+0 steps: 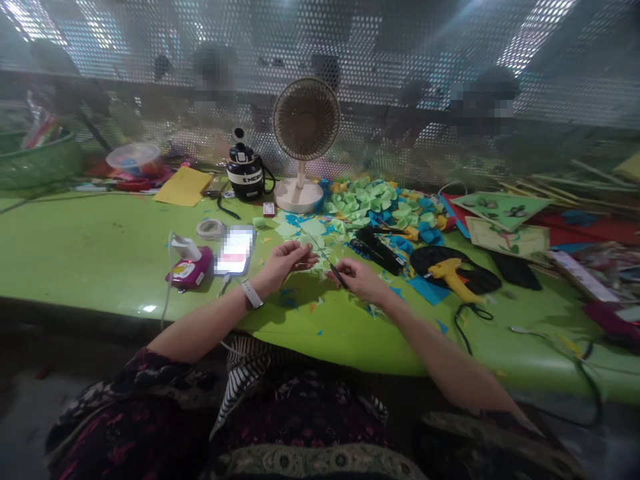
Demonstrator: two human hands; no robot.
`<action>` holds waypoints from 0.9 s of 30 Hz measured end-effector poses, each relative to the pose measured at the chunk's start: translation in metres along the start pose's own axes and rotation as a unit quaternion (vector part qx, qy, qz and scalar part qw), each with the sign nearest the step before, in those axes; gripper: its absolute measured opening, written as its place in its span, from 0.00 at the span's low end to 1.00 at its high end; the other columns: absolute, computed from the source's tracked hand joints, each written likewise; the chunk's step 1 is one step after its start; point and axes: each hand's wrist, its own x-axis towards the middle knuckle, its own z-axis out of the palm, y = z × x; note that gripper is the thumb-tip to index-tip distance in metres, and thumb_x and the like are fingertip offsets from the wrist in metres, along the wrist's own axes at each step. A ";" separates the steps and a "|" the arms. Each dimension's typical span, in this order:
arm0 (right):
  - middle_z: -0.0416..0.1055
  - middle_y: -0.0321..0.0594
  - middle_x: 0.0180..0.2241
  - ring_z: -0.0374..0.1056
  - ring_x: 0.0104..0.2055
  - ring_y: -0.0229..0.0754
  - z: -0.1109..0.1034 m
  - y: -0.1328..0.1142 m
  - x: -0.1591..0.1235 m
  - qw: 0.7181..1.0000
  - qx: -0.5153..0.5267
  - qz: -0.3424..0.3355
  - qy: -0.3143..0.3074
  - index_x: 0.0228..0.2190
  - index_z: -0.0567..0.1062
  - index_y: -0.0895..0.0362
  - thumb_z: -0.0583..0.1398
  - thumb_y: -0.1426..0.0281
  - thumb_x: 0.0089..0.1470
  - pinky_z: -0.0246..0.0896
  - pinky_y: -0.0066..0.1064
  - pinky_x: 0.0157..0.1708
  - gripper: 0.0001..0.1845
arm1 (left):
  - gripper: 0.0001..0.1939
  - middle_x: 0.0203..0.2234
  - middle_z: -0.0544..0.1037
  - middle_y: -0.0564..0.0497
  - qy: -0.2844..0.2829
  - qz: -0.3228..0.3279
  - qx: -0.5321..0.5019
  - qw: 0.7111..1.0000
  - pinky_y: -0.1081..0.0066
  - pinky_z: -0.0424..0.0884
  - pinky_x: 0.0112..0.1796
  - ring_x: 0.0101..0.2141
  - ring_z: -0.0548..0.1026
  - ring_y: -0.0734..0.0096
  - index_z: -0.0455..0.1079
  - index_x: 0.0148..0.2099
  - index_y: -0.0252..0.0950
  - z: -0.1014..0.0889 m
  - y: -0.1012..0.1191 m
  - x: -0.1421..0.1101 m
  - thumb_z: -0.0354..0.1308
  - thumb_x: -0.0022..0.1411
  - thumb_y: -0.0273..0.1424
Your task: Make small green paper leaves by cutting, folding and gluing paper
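Note:
My right hand point(361, 280) is closed around a thin, long-tipped tool with a dark handle point(341, 277); its exact kind is unclear. The slim shaft points up and left, past the fingertips of my other hand. My left hand point(281, 265), with a pale band on the wrist, has its thumb and fingers drawn together in a pinch. What they hold is too small to make out. Pale green paper pieces and blue scraps lie below and behind both hands. Just right of my right hand lies a black stapler point(377, 251).
A fan point(299, 193) and a black jug point(246, 179) stand behind, beside a heap of folded green paper point(370, 201). Left are a lit phone point(235, 250), a tape roll point(210, 229) and a purple power adapter point(189, 270). A yellow glue gun point(456, 279) and its cord lie right.

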 end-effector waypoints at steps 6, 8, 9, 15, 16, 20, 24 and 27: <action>0.67 0.33 0.21 0.60 0.23 0.35 -0.002 0.001 0.001 1.000 0.003 -0.001 0.001 0.23 0.68 0.56 0.68 0.42 0.35 0.52 0.28 0.23 0.31 | 0.18 0.28 0.81 0.48 0.019 0.011 -0.001 1.000 0.72 0.75 0.36 0.29 0.80 0.72 0.71 0.35 0.32 -0.002 0.000 0.003 0.72 0.51 0.38; 0.67 0.33 0.21 0.60 0.23 0.35 -0.002 0.001 0.000 1.000 0.006 -0.001 0.002 0.23 0.68 0.56 0.68 0.43 0.35 0.52 0.29 0.23 0.30 | 0.18 0.28 0.81 0.48 0.019 0.012 -0.001 1.000 0.71 0.75 0.36 0.29 0.80 0.72 0.71 0.35 0.31 -0.003 0.000 0.003 0.72 0.50 0.38; 0.68 0.33 0.21 0.61 0.23 0.35 -0.002 0.001 0.000 1.000 0.008 0.000 0.000 0.24 0.68 0.56 0.68 0.43 0.35 0.52 0.29 0.23 0.30 | 0.18 0.28 0.81 0.48 0.017 0.012 -0.001 1.000 0.71 0.76 0.37 0.29 0.80 0.72 0.71 0.34 0.31 -0.003 0.000 0.003 0.72 0.50 0.38; 0.66 0.32 0.21 0.61 0.24 0.35 0.000 0.000 0.000 1.000 0.029 0.003 -0.006 0.25 0.69 0.55 0.69 0.45 0.34 0.52 0.29 0.24 0.29 | 0.19 0.27 0.82 0.47 -0.004 0.002 0.009 1.000 0.73 0.76 0.35 0.28 0.80 0.73 0.71 0.33 0.30 -0.001 0.000 0.000 0.73 0.49 0.38; 0.66 0.32 0.20 0.60 0.23 0.35 0.000 0.000 0.000 0.999 0.031 0.003 -0.004 0.25 0.69 0.55 0.69 0.45 0.34 0.52 0.29 0.23 0.30 | 0.19 0.27 0.82 0.47 -0.005 0.002 0.008 1.000 0.73 0.76 0.35 0.28 0.80 0.73 0.71 0.33 0.31 -0.001 0.000 0.000 0.73 0.49 0.38; 0.67 0.32 0.21 0.60 0.23 0.34 0.000 -0.002 0.000 0.999 0.032 0.011 -0.004 0.25 0.68 0.55 0.69 0.44 0.34 0.52 0.29 0.23 0.30 | 0.18 0.27 0.81 0.48 0.000 0.004 0.005 1.000 0.73 0.75 0.34 0.28 0.80 0.73 0.71 0.33 0.31 -0.001 0.000 0.000 0.72 0.50 0.37; 0.68 0.32 0.20 0.62 0.23 0.35 0.000 -0.005 -0.001 1.000 0.024 0.019 -0.001 0.24 0.68 0.55 0.69 0.43 0.33 0.52 0.28 0.23 0.31 | 0.19 0.28 0.82 0.48 0.006 0.007 0.012 1.000 0.74 0.75 0.33 0.29 0.80 0.72 0.71 0.34 0.31 -0.002 0.000 0.001 0.72 0.49 0.39; 0.69 0.33 0.20 0.62 0.23 0.35 0.000 -0.005 -0.001 1.000 0.014 0.019 -0.002 0.24 0.69 0.56 0.68 0.41 0.33 0.52 0.28 0.23 0.32 | 0.20 0.28 0.82 0.48 0.019 0.009 0.018 1.000 0.74 0.75 0.32 0.30 0.81 0.71 0.72 0.35 0.31 -0.003 0.000 0.002 0.73 0.48 0.40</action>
